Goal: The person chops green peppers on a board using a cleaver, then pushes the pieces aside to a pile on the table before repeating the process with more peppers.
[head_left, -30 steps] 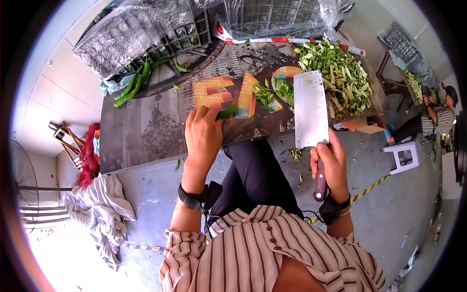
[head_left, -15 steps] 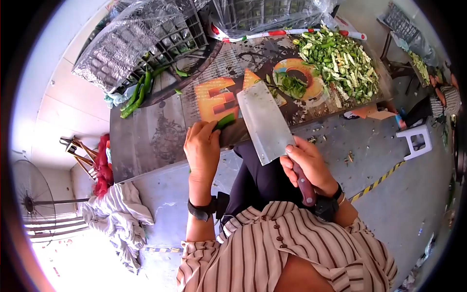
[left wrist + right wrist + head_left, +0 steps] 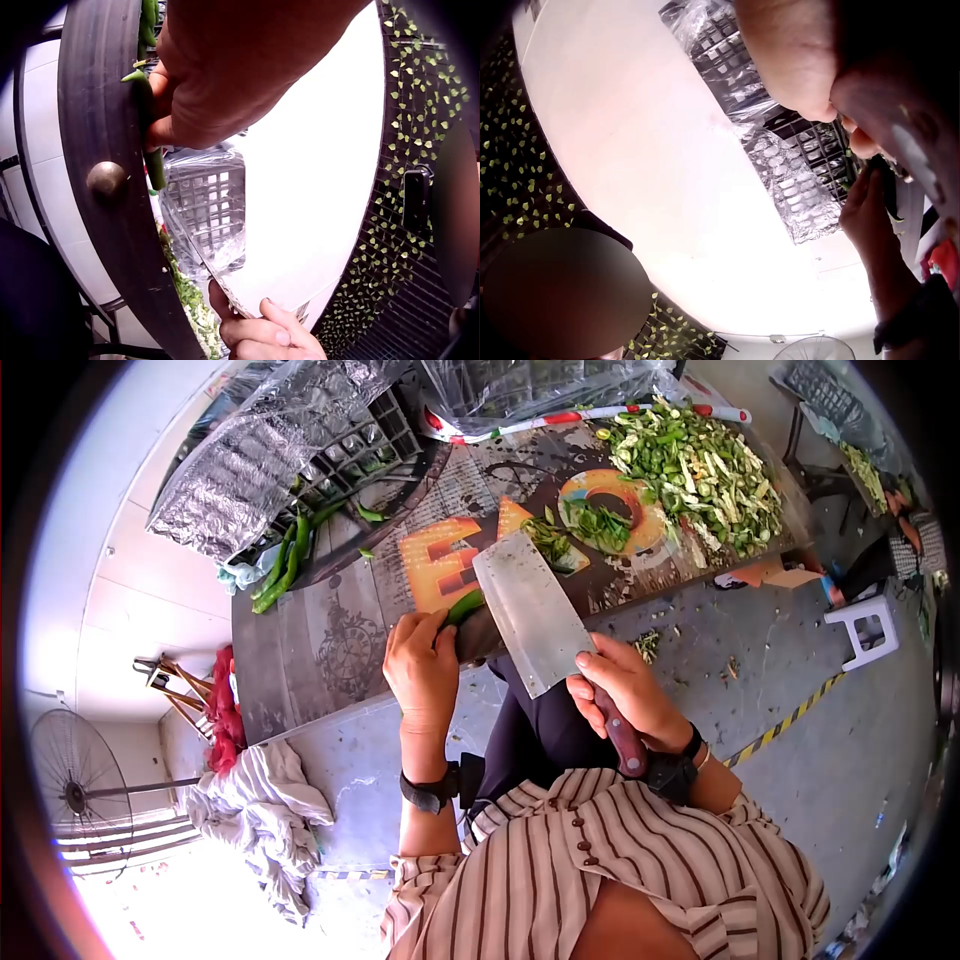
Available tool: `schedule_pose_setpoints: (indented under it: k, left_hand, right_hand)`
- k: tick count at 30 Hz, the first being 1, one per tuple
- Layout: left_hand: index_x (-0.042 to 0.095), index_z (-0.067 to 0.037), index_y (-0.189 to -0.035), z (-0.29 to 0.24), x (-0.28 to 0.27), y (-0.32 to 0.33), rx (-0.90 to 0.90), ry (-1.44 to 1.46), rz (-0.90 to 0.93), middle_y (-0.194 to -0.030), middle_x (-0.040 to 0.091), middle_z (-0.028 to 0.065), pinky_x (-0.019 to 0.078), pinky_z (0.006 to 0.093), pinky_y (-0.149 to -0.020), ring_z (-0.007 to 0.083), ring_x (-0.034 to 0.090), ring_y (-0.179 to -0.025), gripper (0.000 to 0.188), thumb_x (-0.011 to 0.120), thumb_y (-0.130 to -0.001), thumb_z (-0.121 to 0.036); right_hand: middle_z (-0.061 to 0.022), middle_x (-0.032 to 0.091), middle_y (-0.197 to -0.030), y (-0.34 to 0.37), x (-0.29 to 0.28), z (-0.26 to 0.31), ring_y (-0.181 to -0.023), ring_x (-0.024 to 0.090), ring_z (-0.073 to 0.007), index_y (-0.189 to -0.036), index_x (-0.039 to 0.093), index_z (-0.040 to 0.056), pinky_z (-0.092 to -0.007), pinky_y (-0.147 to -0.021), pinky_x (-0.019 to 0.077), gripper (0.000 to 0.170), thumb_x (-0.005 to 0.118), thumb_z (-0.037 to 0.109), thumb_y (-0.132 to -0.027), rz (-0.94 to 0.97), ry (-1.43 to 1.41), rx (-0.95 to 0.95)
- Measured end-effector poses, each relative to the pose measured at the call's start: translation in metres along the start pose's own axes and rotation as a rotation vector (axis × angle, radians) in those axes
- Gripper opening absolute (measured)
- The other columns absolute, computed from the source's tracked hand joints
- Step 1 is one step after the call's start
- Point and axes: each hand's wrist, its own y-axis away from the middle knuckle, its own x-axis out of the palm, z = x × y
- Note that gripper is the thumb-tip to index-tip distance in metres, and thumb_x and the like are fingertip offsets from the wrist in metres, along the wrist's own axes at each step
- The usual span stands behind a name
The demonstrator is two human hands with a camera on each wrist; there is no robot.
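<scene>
My left hand (image 3: 422,670) presses a green chili pepper (image 3: 463,607) against the near edge of the table, its fingers and thumb curled over the pepper. In the left wrist view one end of the pepper (image 3: 156,169) sticks out past the fingers. My right hand (image 3: 632,695) grips a cleaver by its dark red-brown handle (image 3: 622,735). The broad, speckled cleaver blade (image 3: 530,615) is tilted toward the left, close to the pepper's right end. Beyond the blade, two small heaps of cut pepper (image 3: 600,525) lie on the printed tabletop (image 3: 330,600).
A large pile of chopped peppers (image 3: 700,485) covers the table's far right. Several whole peppers (image 3: 290,565) lie at the left, beside a plastic-wrapped black crate (image 3: 340,470). Another wrapped crate (image 3: 540,400) stands at the back. A white stool (image 3: 865,635) is on the floor at right.
The cleaver has swung from the right, over the cut pieces, leftward to beside the pepper's end. My left hand stays on the pepper. The head view has shifted slightly.
</scene>
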Motion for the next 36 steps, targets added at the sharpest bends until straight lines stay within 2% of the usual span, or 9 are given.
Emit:
schedule_pose_setpoints:
  k: [32, 34, 36]
  left_hand:
    - [0.072, -0.007, -0.095, -0.0006, 0.0002, -0.0012, -0.001, 0.027, 0.005, -0.087, 0.064, 0.0062, 0.0498, 0.0369, -0.072, 0.0269, 0.062, -0.081, 0.019, 0.070, -0.077, -0.004]
    - [0.072, -0.007, -0.095, -0.0006, -0.0001, -0.0013, -0.002, 0.026, 0.008, -0.087, 0.063, 0.0062, 0.0497, 0.0369, -0.072, 0.0269, 0.062, -0.081, 0.018, 0.070, -0.077, -0.004]
    - [0.072, -0.007, -0.095, -0.0010, -0.0007, -0.0015, -0.005, 0.026, 0.011, -0.087, 0.063, 0.0063, 0.0496, 0.0369, -0.072, 0.0269, 0.062, -0.081, 0.018, 0.070, -0.078, -0.004]
  right_hand:
    - [-0.0001, 0.047, -0.075, 0.0019, -0.0033, 0.0001, -0.051, 0.049, -0.0082, -0.117, 0.050, 0.0045, -0.0235, -0.042, 0.0421, 0.026, 0.043, 0.024, -0.102, -0.001, -0.073, 0.103]
    - [0.0020, 0.046, -0.073, 0.0020, -0.0029, -0.0009, -0.049, 0.045, -0.0067, -0.124, 0.049, 0.0060, -0.0229, -0.042, 0.0406, 0.030, 0.044, 0.026, -0.102, -0.009, -0.081, 0.113]
    - [0.0012, 0.046, -0.074, 0.0021, -0.0027, 0.0001, -0.050, 0.046, -0.0072, -0.121, 0.050, 0.0053, -0.0230, -0.042, 0.0409, 0.028, 0.043, 0.025, -0.102, -0.003, -0.094, 0.115]
